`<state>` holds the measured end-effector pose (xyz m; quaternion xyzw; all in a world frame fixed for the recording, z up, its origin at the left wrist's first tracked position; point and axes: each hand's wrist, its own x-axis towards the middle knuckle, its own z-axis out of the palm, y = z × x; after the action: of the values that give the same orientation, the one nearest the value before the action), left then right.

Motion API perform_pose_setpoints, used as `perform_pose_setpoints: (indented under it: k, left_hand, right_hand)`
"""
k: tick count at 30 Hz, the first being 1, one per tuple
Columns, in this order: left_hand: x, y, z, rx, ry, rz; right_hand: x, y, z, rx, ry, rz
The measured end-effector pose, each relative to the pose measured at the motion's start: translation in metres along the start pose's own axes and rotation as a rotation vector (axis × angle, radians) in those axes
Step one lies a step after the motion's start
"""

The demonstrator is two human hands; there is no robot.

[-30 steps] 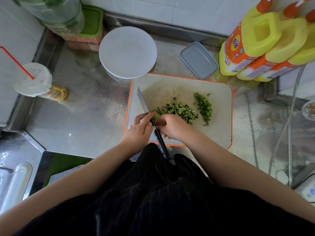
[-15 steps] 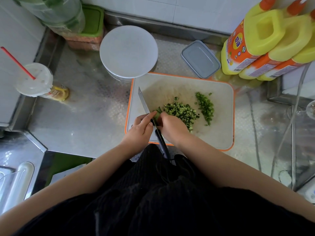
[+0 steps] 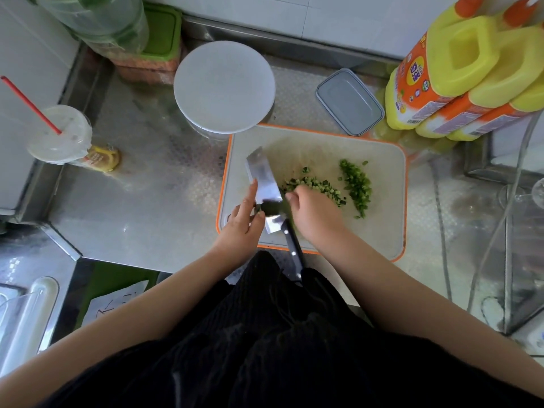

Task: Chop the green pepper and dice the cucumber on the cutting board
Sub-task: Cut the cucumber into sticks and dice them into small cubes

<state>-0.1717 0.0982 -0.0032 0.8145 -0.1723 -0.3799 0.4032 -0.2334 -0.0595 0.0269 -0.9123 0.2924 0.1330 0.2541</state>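
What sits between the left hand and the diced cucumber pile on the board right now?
In the head view, the cleaver blade lies between the left hand and the diced cucumber, flat side showing; the right hand is beside the pile.

The counter (image 3: 141, 207) was shiny metal with a tiny bumpy pattern, and soft light made pale patches on it. Behind it stood a wall of white tiles (image 3: 338, 22) with thin grey lines between them. A metal strip (image 3: 265, 39) ran along the bottom of that wall. On the left was another white wall (image 3: 26, 54), plain and smooth. The counter had a slanted corner (image 3: 61, 245) at the near left — below it sat a lower, darker metal surface (image 3: 26, 266). On the right, a raised metal edge (image 3: 482, 163) framed a lower part.
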Motion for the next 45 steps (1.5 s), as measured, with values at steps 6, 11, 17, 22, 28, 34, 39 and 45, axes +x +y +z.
perform_pose_setpoints:
  k: [6,11,17,22,28,34,39,45]
  left_hand:
    - [-0.003,0.002,0.005,-0.119,0.040,-0.082]
    - [-0.007,-0.008,0.008,-0.105,0.006,-0.053]
    - [-0.007,-0.012,0.010,0.061,0.020,0.017]
    - [0.001,-0.016,0.009,0.446,0.100,0.105]
    - [0.016,-0.017,-0.004,0.682,0.095,0.177]
    - [0.010,-0.025,-0.008,0.763,0.092,0.174]
    - [0.000,-0.033,-0.002,0.774,0.183,0.315]
    - [0.008,-0.037,0.004,0.712,0.187,0.390]
  right_hand:
    - [-0.032,-0.010,0.018,-0.179,-0.337,0.021]
    - [-0.034,-0.004,0.026,-0.262,-0.013,0.112]
    - [-0.026,0.002,0.027,-0.230,-0.112,0.133]
    - [-0.026,0.000,0.012,0.065,-0.160,0.143]
    - [-0.031,-0.001,0.006,0.248,-0.073,0.145]
    - [-0.036,0.005,0.003,0.237,0.128,0.080]
    - [-0.041,0.000,0.015,0.035,-0.057,0.063]
    - [-0.044,0.000,0.024,0.002,-0.084,0.056]
